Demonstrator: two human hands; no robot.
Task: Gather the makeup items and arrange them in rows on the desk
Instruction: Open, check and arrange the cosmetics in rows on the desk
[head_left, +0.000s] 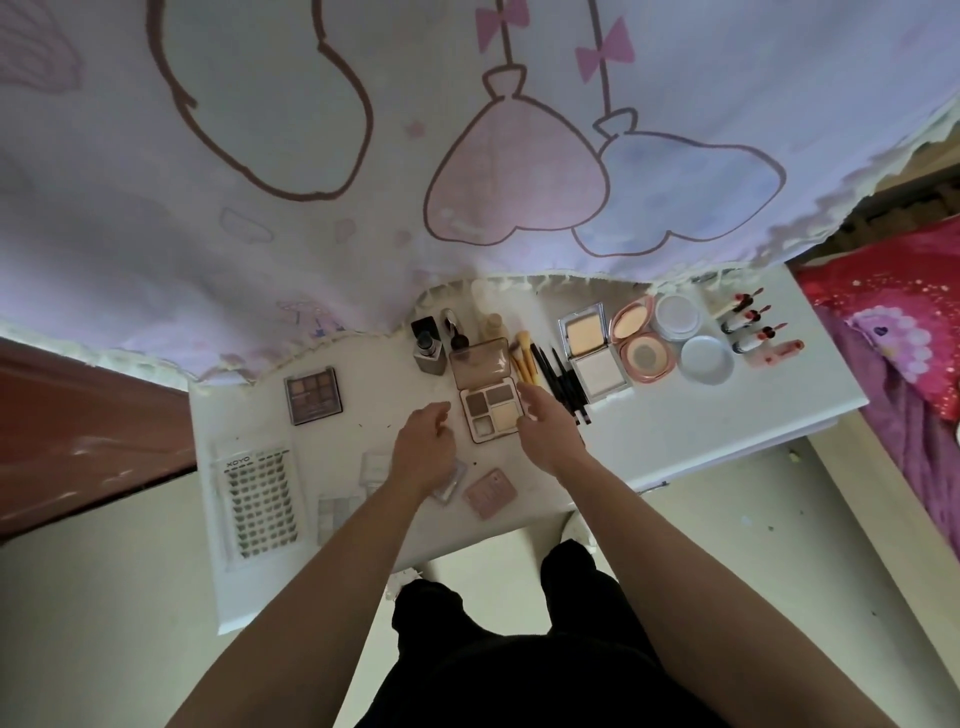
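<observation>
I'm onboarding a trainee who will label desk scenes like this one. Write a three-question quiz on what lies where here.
1. True or false: the open palette lies between the left hand and the right hand.
2. Which items lie immediately to the right of the yellow-handled brushes in the picture? A) black pencils B) lash tray C) lip tubes
3. How many pans does the open palette show?

Key: 1 true; 2 A; 3 four.
</observation>
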